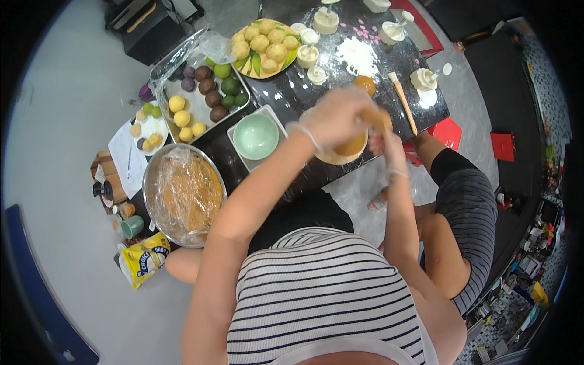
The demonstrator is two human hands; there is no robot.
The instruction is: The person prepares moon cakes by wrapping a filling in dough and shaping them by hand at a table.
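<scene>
A flattened piece of orange-brown dough (378, 119) is between my hands, blurred by motion. My left hand (335, 114), in a clear plastic glove, grips its near side with the fingertips. My right hand (388, 145), also gloved, has the dough's other end at its fingers. Below them, partly hidden by the left hand, a pale round plate (336, 158) carries more orange dough (351, 147). Just beyond my hands, a smooth orange ball (365, 85) sits on the dark tabletop (292, 98).
White plunger moulds (325, 21), flour (357, 55) and a pastry brush (403, 102) lie farther off. To the left are a metal tray (205, 125) of coloured balls, a leaf-patterned plate (248, 66), a green bowl (256, 137) and a film-covered dough basin (147, 182). Another person's leg (465, 200) is at right.
</scene>
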